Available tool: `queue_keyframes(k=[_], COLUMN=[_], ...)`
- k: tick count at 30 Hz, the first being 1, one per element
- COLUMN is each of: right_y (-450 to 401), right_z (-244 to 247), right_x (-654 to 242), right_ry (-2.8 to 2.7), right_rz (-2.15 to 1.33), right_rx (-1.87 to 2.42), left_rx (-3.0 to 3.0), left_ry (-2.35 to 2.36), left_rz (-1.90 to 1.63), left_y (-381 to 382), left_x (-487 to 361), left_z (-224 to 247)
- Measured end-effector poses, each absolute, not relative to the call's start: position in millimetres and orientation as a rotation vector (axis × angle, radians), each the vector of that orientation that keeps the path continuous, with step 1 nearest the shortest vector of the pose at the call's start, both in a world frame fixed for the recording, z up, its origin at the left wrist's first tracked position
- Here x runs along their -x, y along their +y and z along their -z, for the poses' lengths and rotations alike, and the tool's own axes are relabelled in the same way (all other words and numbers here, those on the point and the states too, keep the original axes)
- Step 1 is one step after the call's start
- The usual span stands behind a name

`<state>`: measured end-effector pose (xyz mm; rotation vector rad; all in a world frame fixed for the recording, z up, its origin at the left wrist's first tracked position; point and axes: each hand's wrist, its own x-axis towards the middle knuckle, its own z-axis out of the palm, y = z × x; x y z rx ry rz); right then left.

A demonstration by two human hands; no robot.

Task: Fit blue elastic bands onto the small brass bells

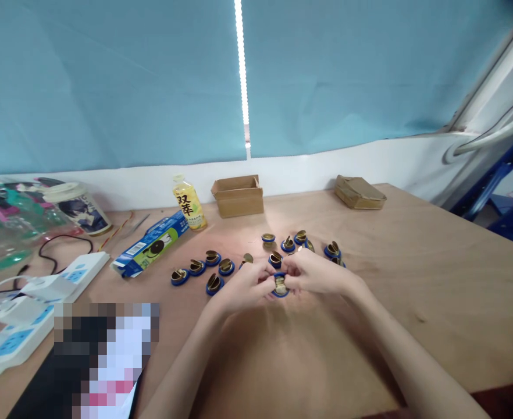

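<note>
Near the middle of the table, a small round blue-rimmed gold piece (pixel 281 286) is held between my two hands. My left hand (pixel 254 280) grips its left side with bent fingers and thumb. From the right, my right hand (pixel 300 272) pinches the same piece; its fingertips are partly hidden. Several similar pieces lie around, many with gold flaps standing up: one (pixel 275 259) just beyond my fingers, one (pixel 214 283) left of my left hand, and one (pixel 332 249) beyond my right hand. My hands cover parts of some others.
An open cardboard box (pixel 241 198), a yellow-labelled bottle (pixel 189 203) and a blue-green carton (pixel 152 244) stand or lie behind. A flattish cardboard box (pixel 359 192) sits back right. Left are a power strip (pixel 42 308), cables, a cup (pixel 79 208) and a partly blurred dark flat object (pixel 64 366).
</note>
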<state>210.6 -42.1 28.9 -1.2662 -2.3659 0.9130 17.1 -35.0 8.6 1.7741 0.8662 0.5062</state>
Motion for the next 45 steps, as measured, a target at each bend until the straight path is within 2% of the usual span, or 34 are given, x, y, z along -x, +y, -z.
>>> queue_keyframes(k=[4, 9, 17, 24, 29, 38, 45], right_y=[-40.6, -42.0, -42.0, -40.1, -38.7, -37.2, -29.3], right_z=[-28.7, -32.9, -31.3, -25.1, -22.6, -18.8, -3.2], right_x=[-209.3, -210.1, -217.0, -219.3, -218.9, -208.0, -200.7], right_ry=[-2.413, -2.364, -2.175, -2.016, -1.958, -1.882, -1.744], right_rz=[-0.689, -0.834, -1.21, -1.367, -1.39, -1.165, -1.262], right_rx=[1.33, 1.346, 1.237, 1.118, 1.042, 1.088, 1.081], left_rx=[-2.027, -2.158, -1.752, -1.595, -1.535, -1.477, -1.311], left_ry=[0.92, 1.01, 0.87, 0.787, 0.761, 0.813, 0.88], left_rz=[-0.535, -0.476, -0.517, -0.57, -0.639, -0.799, -0.907], left_y=[-36.1, -36.5, -33.9, -28.1, -27.2, -26.8, -18.6], left_x=[-20.5, -19.0, -9.3, -4.8, -1.6, -5.0, -8.9], left_z=[-9.1, -14.4, -12.2, -12.7, -14.5, -18.5, -5.4])
